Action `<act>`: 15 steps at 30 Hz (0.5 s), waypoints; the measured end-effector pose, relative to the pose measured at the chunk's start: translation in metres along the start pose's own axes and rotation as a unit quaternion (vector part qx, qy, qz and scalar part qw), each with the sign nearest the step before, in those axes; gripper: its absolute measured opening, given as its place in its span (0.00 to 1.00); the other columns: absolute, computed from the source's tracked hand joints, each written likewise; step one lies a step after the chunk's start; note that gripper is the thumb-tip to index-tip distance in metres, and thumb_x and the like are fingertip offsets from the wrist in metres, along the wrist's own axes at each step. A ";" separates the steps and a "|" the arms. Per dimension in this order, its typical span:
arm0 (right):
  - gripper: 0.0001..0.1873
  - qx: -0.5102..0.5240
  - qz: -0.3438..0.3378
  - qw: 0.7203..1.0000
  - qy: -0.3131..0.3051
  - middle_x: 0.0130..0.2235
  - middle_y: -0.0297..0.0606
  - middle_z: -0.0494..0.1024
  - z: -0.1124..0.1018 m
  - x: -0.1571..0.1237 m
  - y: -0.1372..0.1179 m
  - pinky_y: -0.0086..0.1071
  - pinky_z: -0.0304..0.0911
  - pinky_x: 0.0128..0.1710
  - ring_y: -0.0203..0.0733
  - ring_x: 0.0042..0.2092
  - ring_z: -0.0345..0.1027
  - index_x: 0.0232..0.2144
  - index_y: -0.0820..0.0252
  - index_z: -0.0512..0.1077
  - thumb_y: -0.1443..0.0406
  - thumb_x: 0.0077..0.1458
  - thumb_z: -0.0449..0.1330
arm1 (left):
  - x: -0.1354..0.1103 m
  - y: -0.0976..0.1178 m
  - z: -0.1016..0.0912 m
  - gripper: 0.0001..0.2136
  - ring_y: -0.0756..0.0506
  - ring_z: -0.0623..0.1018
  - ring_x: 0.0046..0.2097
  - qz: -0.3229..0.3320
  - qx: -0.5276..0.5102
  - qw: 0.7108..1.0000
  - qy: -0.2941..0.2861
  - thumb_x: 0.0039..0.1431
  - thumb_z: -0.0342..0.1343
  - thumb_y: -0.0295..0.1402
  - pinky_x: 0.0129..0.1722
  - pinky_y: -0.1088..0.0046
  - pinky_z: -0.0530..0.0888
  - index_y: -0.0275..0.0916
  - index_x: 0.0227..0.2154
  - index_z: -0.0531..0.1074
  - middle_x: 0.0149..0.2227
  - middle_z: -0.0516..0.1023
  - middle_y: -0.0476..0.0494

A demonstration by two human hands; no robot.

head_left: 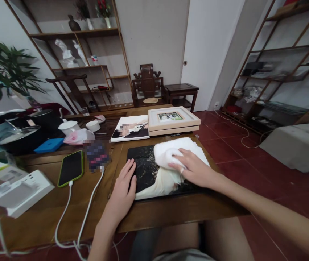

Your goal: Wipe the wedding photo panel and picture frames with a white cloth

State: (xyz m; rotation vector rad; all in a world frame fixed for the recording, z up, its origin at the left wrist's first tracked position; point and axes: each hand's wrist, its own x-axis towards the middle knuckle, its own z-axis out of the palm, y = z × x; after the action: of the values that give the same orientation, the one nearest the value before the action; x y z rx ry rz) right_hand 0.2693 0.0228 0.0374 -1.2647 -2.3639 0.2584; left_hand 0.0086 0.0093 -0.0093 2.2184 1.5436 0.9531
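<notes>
A dark photo print lies flat near the front edge of the wooden table. My left hand rests flat on the print's left edge, fingers stretched out and together. My right hand presses a white towel down onto the print's upper right part, fingers laid over the cloth. The towel covers the print's far right corner.
Behind the print lie another photo print and a stacked pale picture frame. To the left are a phone in a green case on a white cable, a white box, teaware and a blue box. Red tiled floor is on the right.
</notes>
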 end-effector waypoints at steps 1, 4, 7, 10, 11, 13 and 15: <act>0.15 0.014 -0.005 1.000 -0.006 0.42 0.48 0.71 -0.001 -0.013 -0.009 0.45 0.57 0.49 0.53 0.49 0.61 0.38 0.62 0.72 0.60 0.63 0.48 | 0.000 0.000 0.000 0.21 0.42 0.59 0.64 0.000 0.001 1.000 0.002 0.63 0.41 0.35 0.62 0.56 0.55 0.35 0.57 0.62 0.62 0.60 0.35; 0.11 0.064 -0.023 0.997 -0.028 0.45 0.46 0.70 -0.005 -0.046 -0.038 0.45 0.57 0.51 0.52 0.51 0.59 0.39 0.58 0.72 0.63 0.61 0.51 | 0.000 0.000 0.001 0.21 0.42 0.59 0.63 0.001 0.005 1.000 0.007 0.63 0.40 0.35 0.62 0.56 0.56 0.33 0.56 0.63 0.62 0.60 0.35; 0.10 0.094 -0.044 0.994 -0.043 0.45 0.45 0.70 -0.008 -0.060 -0.053 0.44 0.58 0.50 0.50 0.50 0.60 0.40 0.57 0.71 0.64 0.59 0.52 | 0.000 -0.001 0.002 0.21 0.42 0.59 0.63 0.002 0.012 1.000 0.006 0.63 0.41 0.35 0.62 0.56 0.56 0.34 0.56 0.63 0.62 0.61 0.36; 0.12 0.073 -0.041 0.996 -0.044 0.45 0.47 0.71 -0.007 -0.046 -0.046 0.45 0.58 0.49 0.51 0.50 0.61 0.42 0.58 0.72 0.63 0.61 0.51 | 0.000 -0.001 0.001 0.21 0.42 0.59 0.64 0.005 0.019 1.000 0.000 0.63 0.40 0.35 0.62 0.55 0.55 0.35 0.56 0.63 0.62 0.61 0.36; 0.13 0.059 -0.040 0.997 -0.043 0.45 0.47 0.72 -0.005 -0.036 -0.039 0.45 0.58 0.49 0.52 0.50 0.61 0.42 0.59 0.72 0.62 0.61 0.50 | 0.000 -0.001 0.001 0.21 0.42 0.59 0.64 0.006 0.021 1.000 -0.001 0.63 0.40 0.35 0.62 0.55 0.55 0.34 0.56 0.63 0.62 0.61 0.36; 0.16 0.033 -0.038 0.998 -0.037 0.46 0.48 0.73 -0.002 -0.011 -0.023 0.46 0.57 0.49 0.53 0.50 0.61 0.44 0.60 0.72 0.60 0.63 0.48 | 0.001 0.000 0.001 0.21 0.42 0.59 0.64 0.007 0.021 1.000 0.001 0.63 0.40 0.35 0.62 0.55 0.56 0.32 0.56 0.63 0.62 0.61 0.34; 0.18 0.022 -0.026 0.999 -0.030 0.48 0.47 0.72 0.001 0.017 -0.007 0.45 0.56 0.50 0.52 0.50 0.62 0.45 0.61 0.71 0.58 0.64 0.47 | 0.001 0.000 0.001 0.22 0.42 0.59 0.64 0.004 0.019 1.000 -0.001 0.63 0.40 0.35 0.62 0.56 0.56 0.31 0.56 0.62 0.62 0.61 0.33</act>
State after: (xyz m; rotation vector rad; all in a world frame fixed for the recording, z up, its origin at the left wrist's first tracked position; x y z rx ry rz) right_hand 0.2550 0.0330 0.0443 -1.1891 -2.4241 0.3337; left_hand 0.0093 0.0098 -0.0094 2.2524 1.5653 0.9322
